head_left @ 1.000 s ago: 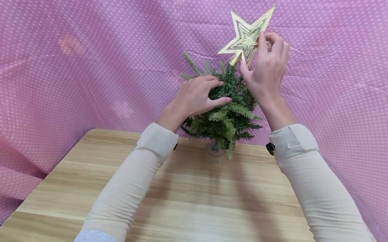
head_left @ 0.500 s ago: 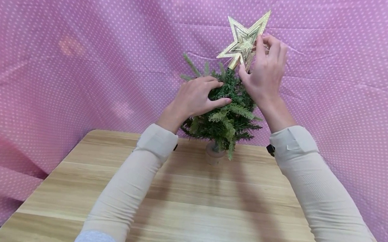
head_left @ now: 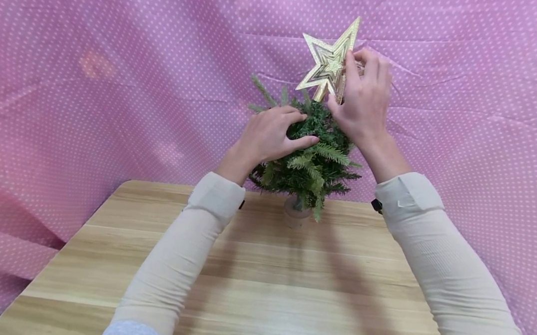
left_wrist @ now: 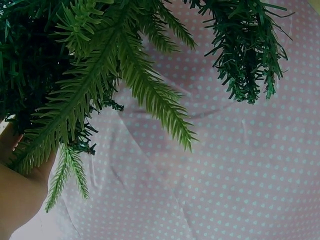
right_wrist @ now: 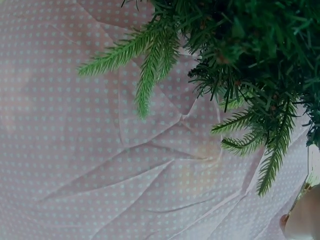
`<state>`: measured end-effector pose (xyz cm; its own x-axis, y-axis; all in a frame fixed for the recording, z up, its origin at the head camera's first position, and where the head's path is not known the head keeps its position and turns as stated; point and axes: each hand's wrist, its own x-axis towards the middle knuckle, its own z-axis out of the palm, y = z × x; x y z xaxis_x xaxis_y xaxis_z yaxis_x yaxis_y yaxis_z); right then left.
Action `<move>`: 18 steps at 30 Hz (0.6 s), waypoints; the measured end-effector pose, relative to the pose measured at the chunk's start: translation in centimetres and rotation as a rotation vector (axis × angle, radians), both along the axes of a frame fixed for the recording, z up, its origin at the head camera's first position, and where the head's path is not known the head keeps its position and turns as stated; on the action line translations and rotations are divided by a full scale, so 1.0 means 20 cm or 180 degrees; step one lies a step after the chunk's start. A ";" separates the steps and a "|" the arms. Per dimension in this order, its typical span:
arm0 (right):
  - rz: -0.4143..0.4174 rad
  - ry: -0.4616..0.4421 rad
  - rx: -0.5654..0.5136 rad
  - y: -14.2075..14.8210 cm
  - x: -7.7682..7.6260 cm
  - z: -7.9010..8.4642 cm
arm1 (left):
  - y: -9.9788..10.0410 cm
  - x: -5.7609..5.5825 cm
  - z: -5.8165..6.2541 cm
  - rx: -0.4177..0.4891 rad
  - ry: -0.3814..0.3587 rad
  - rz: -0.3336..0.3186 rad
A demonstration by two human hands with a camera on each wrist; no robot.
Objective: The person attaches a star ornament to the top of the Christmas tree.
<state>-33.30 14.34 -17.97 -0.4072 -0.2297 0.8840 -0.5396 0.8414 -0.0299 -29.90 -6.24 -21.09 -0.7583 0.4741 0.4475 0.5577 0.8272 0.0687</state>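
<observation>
A small green Christmas tree (head_left: 313, 172) stands in a pale pot (head_left: 296, 214) at the back of the table. My left hand (head_left: 270, 132) holds its upper branches, thumb in front and fingertips partly hidden in the greenery. Above the crown, my right hand (head_left: 366, 97) pinches a gold star tree topper (head_left: 333, 65) by its right side. The star leans to the right, and its gold stem meets the tree's tip; how deep the tip sits in it is not visible. The left wrist view shows branches (left_wrist: 120, 45) over part of that hand.
A wooden table (head_left: 263, 287) extends toward me from the tree. Pink dotted cloth (head_left: 164, 83) hangs close behind the tree and along both sides. Side branches (right_wrist: 150, 55) spread out before the cloth in the right wrist view.
My right hand has brought the star lower and slightly left, bringing its stem down against the treetop. The left hand and the tree have barely moved.
</observation>
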 end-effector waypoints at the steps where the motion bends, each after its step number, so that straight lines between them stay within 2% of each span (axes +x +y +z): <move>1: 0.0029 0.0006 0.0035 0.00 0.00 0.00 | 0.00 0.00 0.00 -0.0003 -0.0005 0.0002; 7: 0.0222 0.0000 0.0341 0.02 -0.01 0.04 | 0.00 0.00 0.00 -0.0012 -0.0013 0.0014; 13: 0.0205 -0.0194 0.0569 0.03 0.00 0.08 | 0.01 0.00 0.00 0.0015 -0.0015 0.0029; 18: 0.0258 -0.0236 0.0647 0.02 -0.01 0.09 | 0.01 0.00 0.00 0.0062 -0.0023 0.0017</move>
<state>-33.44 14.71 -16.16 -0.4423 -0.4345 0.7846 -0.6082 0.7883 0.0937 -29.92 -6.08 -21.16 -0.7640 0.4612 0.4512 0.5527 0.8286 0.0888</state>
